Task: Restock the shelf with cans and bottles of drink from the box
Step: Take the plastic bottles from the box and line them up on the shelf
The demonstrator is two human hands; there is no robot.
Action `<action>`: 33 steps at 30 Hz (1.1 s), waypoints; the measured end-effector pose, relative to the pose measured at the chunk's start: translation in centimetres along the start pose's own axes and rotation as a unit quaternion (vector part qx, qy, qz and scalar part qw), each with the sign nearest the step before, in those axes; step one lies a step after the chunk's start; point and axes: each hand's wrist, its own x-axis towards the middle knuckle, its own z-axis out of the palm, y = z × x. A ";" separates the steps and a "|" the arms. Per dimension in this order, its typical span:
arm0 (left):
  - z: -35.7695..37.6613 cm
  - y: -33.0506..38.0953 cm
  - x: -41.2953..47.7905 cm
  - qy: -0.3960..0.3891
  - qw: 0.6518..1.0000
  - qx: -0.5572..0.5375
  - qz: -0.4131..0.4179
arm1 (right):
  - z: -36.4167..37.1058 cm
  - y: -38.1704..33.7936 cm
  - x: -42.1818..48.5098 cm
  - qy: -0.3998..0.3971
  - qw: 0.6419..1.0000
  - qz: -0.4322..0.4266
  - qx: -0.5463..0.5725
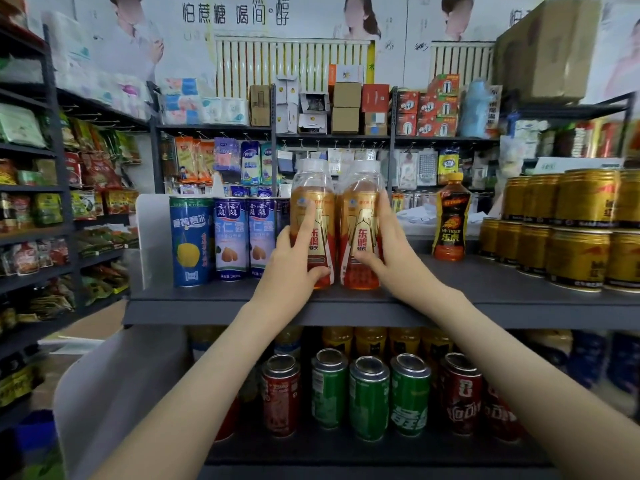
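**Desk:** Where do the 2 bottles stand?

**Photographer:** Upright, side by side and touching, near the front lip of the top shelf (pixel 485 299), between the blue cans (pixel 230 237) and a black bottle (pixel 450 220). The left hand (pixel 294 261) grips the left bottle (pixel 313 202), index finger straight up the label and thumb curled at the base. The right hand (pixel 391 258) wraps the right bottle (pixel 360 202), its fingers (pixel 384 209) curled round the far side. The box is out of shot.

**Desk:** The risk?

**Photographer:** Probably the edge. Released this far forward, a tall bottle could tip onto the lower cans (pixel 369 396). Pushed back unevenly, the left bottle may knock the blue cans.
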 end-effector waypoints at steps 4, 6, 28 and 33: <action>-0.1 0.3 -0.1 -0.001 1.000 0.028 -0.001 | 0.4 -0.8 -0.8 0.032 0.978 -0.060 -0.199; -0.2 0.7 -0.4 0.012 0.999 0.049 -0.004 | 0.3 -1.0 -0.9 0.014 0.968 -0.060 -0.243; -9.4 -3.8 -37.6 -0.050 0.932 0.196 -0.300 | 19.3 -18.3 -23.3 -0.187 0.954 -0.217 0.089; -14.8 -5.3 -47.9 -0.073 0.860 0.241 -0.445 | 26.3 -25.3 -28.5 -0.302 0.912 -0.237 0.142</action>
